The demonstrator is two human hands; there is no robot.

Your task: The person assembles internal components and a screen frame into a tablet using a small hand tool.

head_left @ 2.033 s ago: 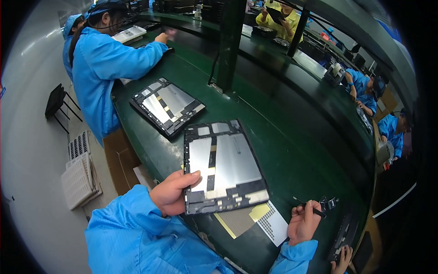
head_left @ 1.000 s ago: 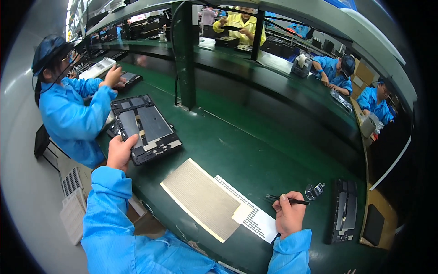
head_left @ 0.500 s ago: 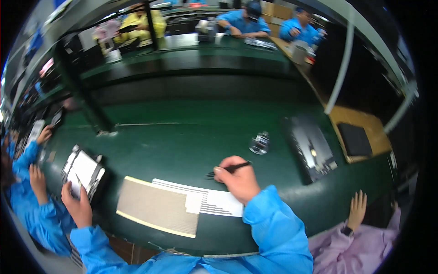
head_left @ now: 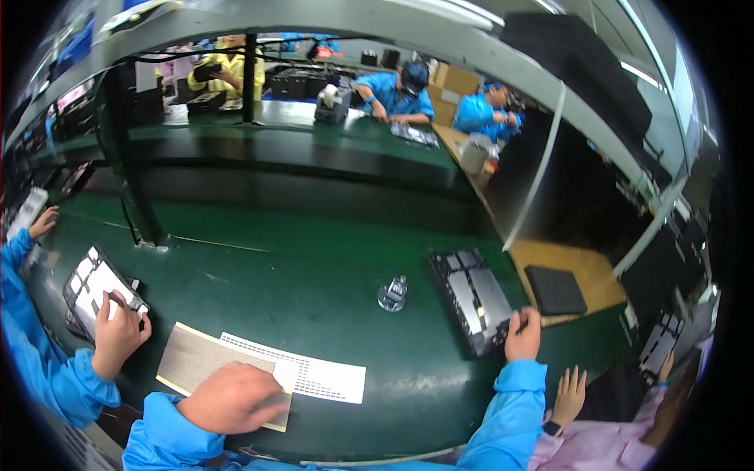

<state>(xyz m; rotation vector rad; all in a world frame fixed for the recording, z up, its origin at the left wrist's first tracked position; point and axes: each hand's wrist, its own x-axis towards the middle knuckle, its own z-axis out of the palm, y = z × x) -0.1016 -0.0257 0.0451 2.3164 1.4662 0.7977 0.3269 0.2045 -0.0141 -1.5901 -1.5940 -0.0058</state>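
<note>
My left hand (head_left: 234, 397) hovers over a beige sheet with yellow edges (head_left: 192, 357), slightly blurred, fingers partly bent with a gap to the thumb; nothing shows in it. Partly under that sheet lies a white sheet of small dark-marked labels (head_left: 334, 381). At the right, my right hand (head_left: 523, 336) is closed on the near corner of an opened flat black device (head_left: 481, 290) with silver panels inside. Whether a pen is also in those fingers I cannot make out. Between the hands, farther off, stands a small round clear-and-metal item (head_left: 393, 294).
To the left, a co-worker's hand (head_left: 118, 334) works on another opened device (head_left: 96, 281). At the right edge are a person's hand (head_left: 569, 396) and a black flat case (head_left: 555, 289) on a brown board. A dark post (head_left: 129, 165) and a pale bar (head_left: 538, 169) rise from the green table.
My left hand has left the device at the left and come over the beige sheet. My right hand, holding a black pen-like tool before, has moved right to the other device. The view has shifted.
</note>
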